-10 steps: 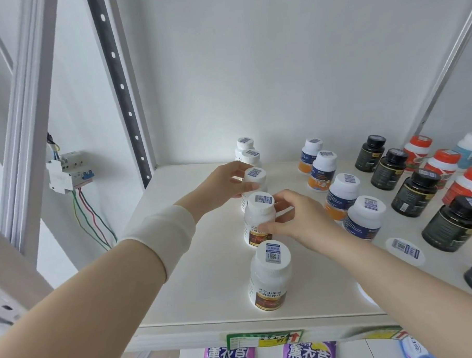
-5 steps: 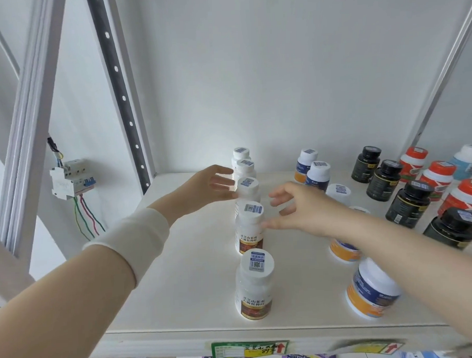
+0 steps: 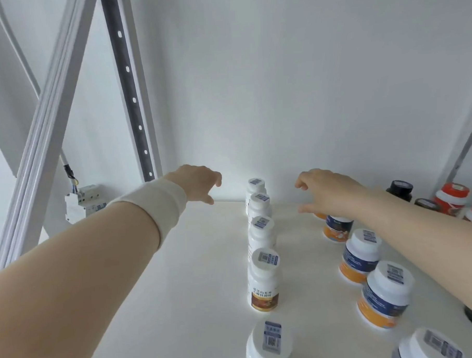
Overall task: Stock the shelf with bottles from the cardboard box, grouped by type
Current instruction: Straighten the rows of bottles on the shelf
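Both hands hovered over the back of the shelf (image 3: pixel 180 289), holding nothing: the left hand (image 3: pixel 200 185) and right hand (image 3: pixel 330 193) each showed loosely curled, empty fingers (image 3: pixel 213 179). The row of white bottles (image 3: pixel 263 280) ran front to back between them, each bottle upright with its long axis vertical. The rearmost bottle (image 3: pixel 256 187) stood between the two sets of fingertips, about equally near either. They were smooth round plastic, with flat caps carrying code stickers and glossy labels. Blue-and-orange bottles (image 3: pixel 361 257) stood in a row to the right, under the right forearm. The box was out of view
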### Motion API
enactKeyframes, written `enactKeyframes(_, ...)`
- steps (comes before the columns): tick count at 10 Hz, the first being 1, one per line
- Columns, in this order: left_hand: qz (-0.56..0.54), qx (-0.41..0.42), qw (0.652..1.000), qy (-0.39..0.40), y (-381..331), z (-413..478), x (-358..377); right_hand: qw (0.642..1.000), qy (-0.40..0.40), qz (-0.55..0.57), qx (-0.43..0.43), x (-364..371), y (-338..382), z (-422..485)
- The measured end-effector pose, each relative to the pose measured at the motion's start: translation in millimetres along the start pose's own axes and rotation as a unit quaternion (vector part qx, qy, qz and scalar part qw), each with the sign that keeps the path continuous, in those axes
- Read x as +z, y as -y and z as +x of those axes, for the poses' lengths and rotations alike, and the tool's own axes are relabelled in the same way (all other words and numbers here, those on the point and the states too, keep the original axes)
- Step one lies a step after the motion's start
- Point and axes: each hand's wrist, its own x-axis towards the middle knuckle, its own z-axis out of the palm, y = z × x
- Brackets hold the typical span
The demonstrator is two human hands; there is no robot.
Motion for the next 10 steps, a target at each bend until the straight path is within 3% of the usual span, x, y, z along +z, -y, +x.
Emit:
enactKeyframes(1,-0.124,0.018,0.992,-0.011,-6,25,2,1.0,0.016,0.021,0.004,11,3,17)
enactKeyframes(2,-0.294,0.036,0.955,-0.007,-14,48,12,0.996,0.034,0.087,0.004,21,8,32)
enactKeyframes(3,-0.364,0.039,0.931,-0.006,-21,68,27,0.985,0.058,0.162,0.007,31,12,45)
enactKeyframes(6,-0.483,0.067,0.873,0.004,-37,95,56,0.931,0.088,0.354,0.002,56,21,60)
enactKeyframes(8,-0.532,0.087,0.841,0.048,-34,98,51,0.904,0.08,0.419,-0.001,60,23,61)
enactKeyframes(10,-0.516,0.086,0.85,0.061,-33,101,49,0.909,0.088,0.407,0.01,59,22,59)
